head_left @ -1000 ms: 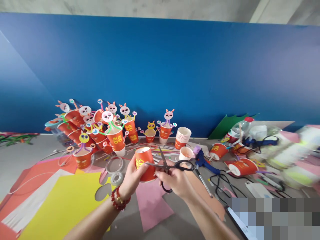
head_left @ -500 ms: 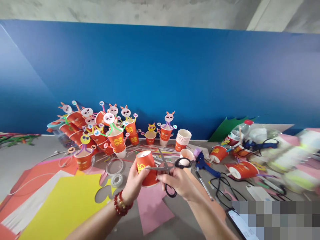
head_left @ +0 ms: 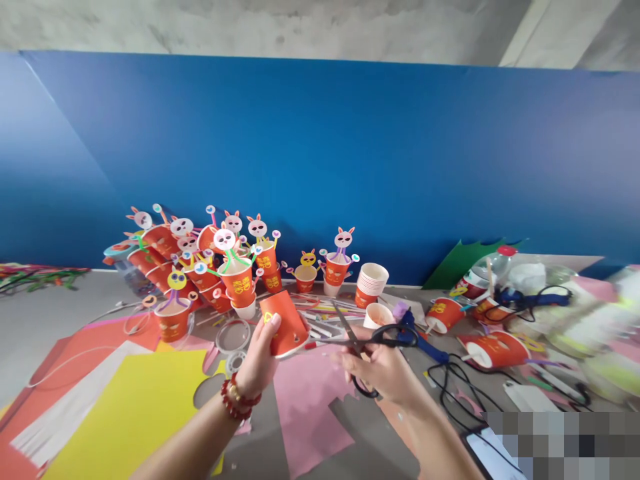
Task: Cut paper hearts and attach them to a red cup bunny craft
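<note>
Near the middle of the table my left hand grips a red paper cup, tilted, with its white rim facing down. A red bead bracelet circles that wrist. To the right, my right hand is closed around black-handled scissors, whose blades point up and left. A gap separates the scissors from the cup. Beneath and between both hands lies a sheet of pink paper with a cut, jagged edge.
Decorated red cups with rabbit faces crowd the back left. A cup stack stands at back centre. Yellow paper lies front left. To the right are a blue glue gun, cables, toppled cups and a phone.
The scissors have moved right, away from the cup. My left hand has shifted slightly left and the cup has turned in it. The camera view has shifted a little.
</note>
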{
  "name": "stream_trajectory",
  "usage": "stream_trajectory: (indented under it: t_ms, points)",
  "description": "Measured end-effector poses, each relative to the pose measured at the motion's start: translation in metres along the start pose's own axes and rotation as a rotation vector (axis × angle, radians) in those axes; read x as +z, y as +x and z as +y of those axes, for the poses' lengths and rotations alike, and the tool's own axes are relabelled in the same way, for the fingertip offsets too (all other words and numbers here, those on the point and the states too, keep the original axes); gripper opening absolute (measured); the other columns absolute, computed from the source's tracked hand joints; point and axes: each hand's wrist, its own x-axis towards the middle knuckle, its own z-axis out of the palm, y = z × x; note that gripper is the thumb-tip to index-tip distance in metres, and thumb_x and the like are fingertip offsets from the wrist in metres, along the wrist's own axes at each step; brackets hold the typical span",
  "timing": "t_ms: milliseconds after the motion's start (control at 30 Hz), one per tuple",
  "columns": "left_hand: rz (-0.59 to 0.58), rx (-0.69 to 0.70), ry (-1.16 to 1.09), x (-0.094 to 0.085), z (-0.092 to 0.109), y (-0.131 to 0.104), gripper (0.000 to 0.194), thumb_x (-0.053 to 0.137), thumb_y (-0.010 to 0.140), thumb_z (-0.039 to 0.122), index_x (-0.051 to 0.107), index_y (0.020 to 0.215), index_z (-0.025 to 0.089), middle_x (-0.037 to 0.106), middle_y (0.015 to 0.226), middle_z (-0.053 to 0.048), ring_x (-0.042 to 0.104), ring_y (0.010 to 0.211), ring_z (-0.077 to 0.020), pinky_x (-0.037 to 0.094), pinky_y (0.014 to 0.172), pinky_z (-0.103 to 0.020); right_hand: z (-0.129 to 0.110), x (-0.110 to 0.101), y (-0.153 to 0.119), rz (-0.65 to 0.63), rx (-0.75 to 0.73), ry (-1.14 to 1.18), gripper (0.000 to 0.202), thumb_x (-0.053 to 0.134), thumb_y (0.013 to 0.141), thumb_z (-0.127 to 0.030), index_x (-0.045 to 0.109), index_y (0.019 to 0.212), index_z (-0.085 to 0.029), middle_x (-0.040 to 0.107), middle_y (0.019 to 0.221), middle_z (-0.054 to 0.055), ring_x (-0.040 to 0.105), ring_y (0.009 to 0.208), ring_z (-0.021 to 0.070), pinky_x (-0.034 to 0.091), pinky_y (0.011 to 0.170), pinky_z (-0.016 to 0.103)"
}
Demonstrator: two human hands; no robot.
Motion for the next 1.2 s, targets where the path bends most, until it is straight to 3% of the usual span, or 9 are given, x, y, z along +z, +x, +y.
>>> stream_trajectory:
  t_ms: [133,300,600,833,1000,1200]
  points:
    - [-0.112,0.050,0.021,0.002,-0.001,-0.001,0.036,0.064,0.082,0.049,0.062,0.100,0.019,0.074,0.094,-0.007,0.071,0.091,-0.0245,0.056,0.079,-0.035,-0.003,0.004,-0.002,-0.026,-0.023,-0.077,0.030,0.070,0.083,-0.047,0.061,0.081,-0.018,0.057,0.066,-0.001,0.055,0.057,0.0134,0.041,0.052,0.023]
    - [-0.122,0.117,0.065,0.006,0.002,-0.003,0.040,0.070,0.079,0.048,0.061,0.105,0.019,0.073,0.096,-0.008,0.070,0.091,-0.0242,0.055,0.078,-0.035,-0.007,0.017,-0.007,-0.032,-0.063,-0.029,0.042,0.047,0.097,-0.054,0.062,0.087,-0.017,0.055,0.057,-0.002,0.051,0.051,0.0122,0.040,0.052,0.024]
    - [-0.106,0.289,0.181,0.003,0.002,-0.001,0.047,0.073,0.072,0.053,0.065,0.104,0.020,0.072,0.087,-0.009,0.067,0.096,-0.0287,0.053,0.086,-0.039,-0.006,0.024,-0.013,0.078,-0.133,-0.095,0.044,0.046,0.098,-0.050,0.064,0.075,-0.018,0.056,0.054,-0.001,0.054,0.053,0.0147,0.044,0.057,0.026]
    - [-0.112,0.373,0.292,-0.009,-0.007,0.000,0.044,0.075,0.071,0.048,0.066,0.104,0.021,0.073,0.086,-0.009,0.068,0.092,-0.0287,0.052,0.087,-0.040,0.003,0.031,-0.012,0.094,-0.189,-0.195,0.035,0.049,0.098,-0.043,0.068,0.083,-0.018,0.058,0.062,0.001,0.058,0.059,0.0165,0.046,0.058,0.026]
    - [-0.034,0.414,0.333,-0.022,-0.017,-0.002,0.039,0.079,0.066,0.041,0.067,0.099,0.022,0.072,0.081,-0.006,0.067,0.088,-0.0277,0.053,0.081,-0.038,-0.001,0.038,-0.012,0.025,-0.113,-0.278,0.040,0.048,0.098,-0.043,0.066,0.073,-0.018,0.061,0.059,0.000,0.057,0.058,0.0151,0.044,0.059,0.025]
    - [0.066,0.333,0.366,-0.019,-0.014,-0.012,0.055,0.087,0.054,0.038,0.065,0.102,0.024,0.073,0.085,-0.007,0.066,0.096,-0.0332,0.054,0.082,-0.042,0.002,0.047,-0.011,0.064,-0.008,0.020,0.044,0.050,0.095,-0.051,0.066,0.073,-0.016,0.060,0.054,0.000,0.056,0.052,0.0125,0.041,0.053,0.022]
